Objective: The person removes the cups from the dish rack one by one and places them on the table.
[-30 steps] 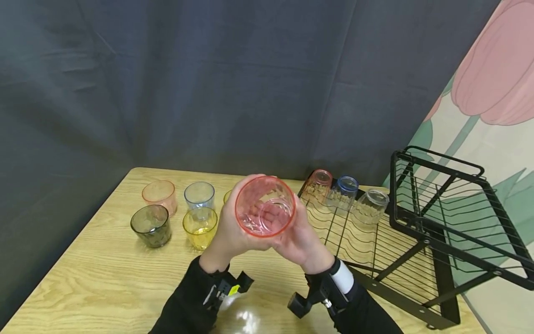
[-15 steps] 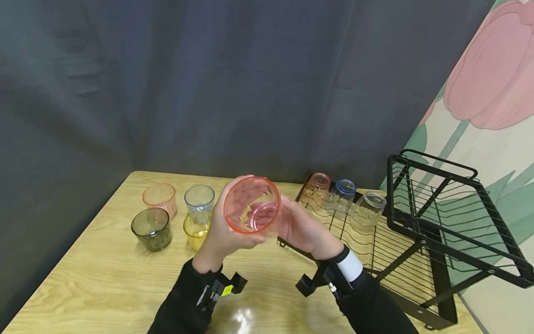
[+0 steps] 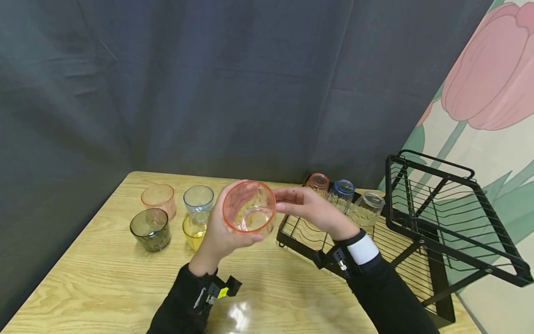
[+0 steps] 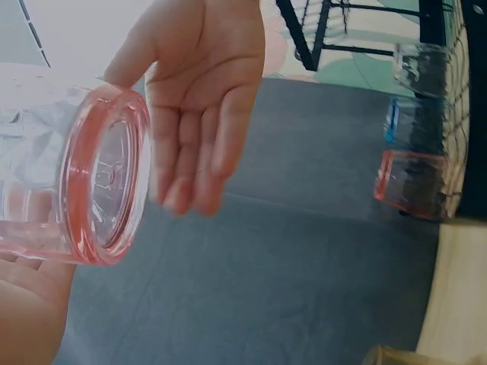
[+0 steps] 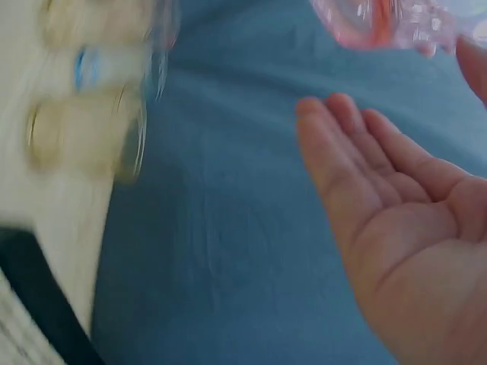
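Note:
My left hand (image 3: 223, 234) grips a faceted pink glass (image 3: 255, 202) from its left side, the red-rimmed mouth tipped toward the head camera. In the left wrist view the thick base of that glass (image 4: 91, 182) faces right. My right hand (image 3: 313, 208) has its fingers extended beside the glass, palm toward it. In the right wrist view a gap shows between the right fingers (image 5: 331, 144) and the pink glass (image 5: 373, 23); whether the thumb touches it is unclear.
Left on the table stand a pink cup (image 3: 160, 197), a smoky cup (image 3: 151, 232), a pale blue cup (image 3: 198, 198) and a yellow cup (image 3: 195, 230). A black rack (image 3: 441, 283) holds upside-down red (image 3: 319, 181), blue (image 3: 344, 188) and clear glasses (image 3: 367, 208). A dark curtain (image 3: 229, 93) hangs behind.
Both hands held the pink glass earlier. My right hand has let go and moved right, its fingers straightening, while the glass shifted slightly left in my left hand.

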The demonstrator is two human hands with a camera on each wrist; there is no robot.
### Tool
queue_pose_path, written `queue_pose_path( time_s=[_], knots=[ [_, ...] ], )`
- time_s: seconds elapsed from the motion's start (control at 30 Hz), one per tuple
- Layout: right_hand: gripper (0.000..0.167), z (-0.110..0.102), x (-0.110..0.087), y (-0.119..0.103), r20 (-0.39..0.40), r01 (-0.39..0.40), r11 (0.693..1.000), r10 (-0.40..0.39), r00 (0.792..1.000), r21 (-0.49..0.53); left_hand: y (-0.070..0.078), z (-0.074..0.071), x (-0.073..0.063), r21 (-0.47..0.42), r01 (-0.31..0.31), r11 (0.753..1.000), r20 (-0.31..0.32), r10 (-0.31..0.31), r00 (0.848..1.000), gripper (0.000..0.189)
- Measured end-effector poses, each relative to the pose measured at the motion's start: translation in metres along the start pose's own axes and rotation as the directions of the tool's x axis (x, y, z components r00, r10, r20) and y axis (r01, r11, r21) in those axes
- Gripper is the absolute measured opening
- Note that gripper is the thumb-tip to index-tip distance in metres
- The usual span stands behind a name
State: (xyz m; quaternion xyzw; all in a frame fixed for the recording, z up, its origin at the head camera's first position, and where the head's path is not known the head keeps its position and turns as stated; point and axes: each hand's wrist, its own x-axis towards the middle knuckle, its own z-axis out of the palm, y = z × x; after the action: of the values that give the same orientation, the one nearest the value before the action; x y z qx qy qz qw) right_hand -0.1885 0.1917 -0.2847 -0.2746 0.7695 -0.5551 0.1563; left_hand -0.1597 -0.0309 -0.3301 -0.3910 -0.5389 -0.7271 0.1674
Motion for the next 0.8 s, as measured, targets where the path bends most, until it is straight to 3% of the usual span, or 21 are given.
queue_pose_path(
  time_s=[0.07, 0.13, 0.2, 0.3, 0.4, 0.47, 0.57, 0.63, 0.73, 0.8],
  knots=[
    [0.048, -0.005, 0.001, 0.004, -0.041, -0.016, 0.989, 0.01, 0.999, -0.147, -0.003, -0.002, -0.002, 0.043, 0.027, 0.999, -0.002, -0.027, 1.0, 0.1],
    [0.05, -0.01, 0.001, 0.008, -0.097, -0.036, 0.957, 0.008, 0.995, -0.288, -0.007, -0.005, -0.004, 0.09, 0.062, 0.994, 0.0, -0.062, 0.998, 0.096],
    [0.053, -0.014, 0.002, 0.015, -0.159, -0.059, 0.896, -0.013, 0.987, -0.44, -0.012, -0.008, -0.006, 0.14, 0.106, 0.984, 0.002, -0.108, 0.994, 0.09],
    [0.057, -0.022, 0.003, 0.023, -0.248, -0.137, 0.78, -0.024, 0.969, -0.611, -0.019, -0.011, -0.01, 0.208, 0.177, 0.962, -0.005, -0.18, 0.984, 0.087],
    [0.061, -0.033, 0.004, 0.033, -0.332, -0.227, 0.681, -0.026, 0.943, -0.697, -0.028, -0.014, -0.013, 0.24, 0.244, 0.94, -0.024, -0.246, 0.969, 0.088],
    [0.059, -0.042, 0.005, 0.04, -0.389, -0.282, 0.639, -0.029, 0.921, -0.715, -0.034, -0.017, -0.016, 0.239, 0.287, 0.928, -0.039, -0.286, 0.957, 0.086],
    [0.061, -0.056, 0.004, 0.053, -0.484, -0.373, 0.601, -0.026, 0.875, -0.707, -0.043, -0.022, -0.021, 0.22, 0.361, 0.906, -0.061, -0.357, 0.932, 0.085],
    [0.063, -0.066, 0.002, 0.062, -0.554, -0.437, 0.583, -0.027, 0.832, -0.684, -0.049, -0.025, -0.025, 0.217, 0.402, 0.89, -0.072, -0.396, 0.916, 0.084],
    [0.071, -0.08, -0.002, 0.075, -0.663, -0.543, 0.565, -0.01, 0.749, -0.622, -0.059, -0.029, -0.03, 0.233, 0.47, 0.851, -0.099, -0.46, 0.882, 0.085],
    [0.073, -0.09, -0.006, 0.084, -0.728, -0.601, 0.569, 0.005, 0.686, -0.562, -0.064, -0.031, -0.033, 0.259, 0.512, 0.819, -0.121, -0.498, 0.858, 0.084]
  ],
)
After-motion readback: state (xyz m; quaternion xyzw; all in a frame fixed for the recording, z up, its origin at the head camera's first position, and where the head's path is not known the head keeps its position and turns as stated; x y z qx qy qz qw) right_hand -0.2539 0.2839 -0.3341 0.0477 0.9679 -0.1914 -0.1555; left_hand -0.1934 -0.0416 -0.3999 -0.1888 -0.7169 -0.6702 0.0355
